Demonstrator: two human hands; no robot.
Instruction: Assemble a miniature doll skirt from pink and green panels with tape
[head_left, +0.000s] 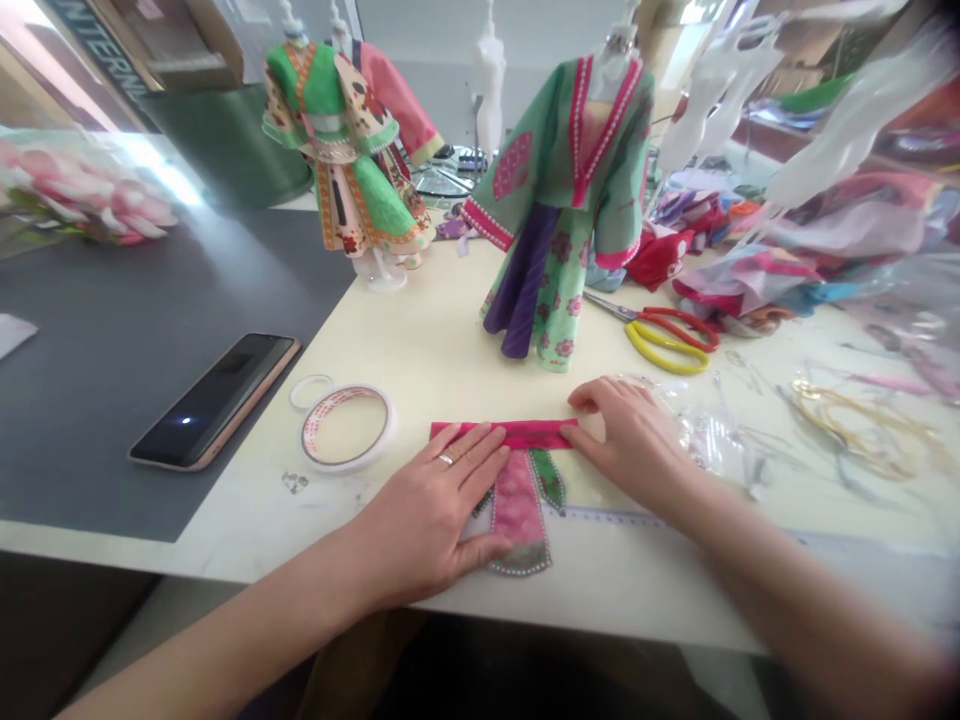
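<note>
A magenta fabric band [536,434] lies flat across the table near the front edge. Below it hangs a pink doll-clothes panel [517,505] with a green tip and beaded trim, beside a green beaded panel [550,480]. My left hand [442,500], a ring on one finger, lies flat with fingertips on the band's left part and its thumb on the pink panel. It covers part of another dark green piece. At the band's right end my right hand [626,435] touches with its thumb; the index finger is bent above, with a gap between them.
A roll of tape [388,430], a thin white ring [292,393] and a phone [217,400] lie on the left. Dressed doll forms [626,180] stand behind. Scissors [667,345], plastic bags [712,430], fabric scraps [757,285] and a ruler [607,517] lie rightward.
</note>
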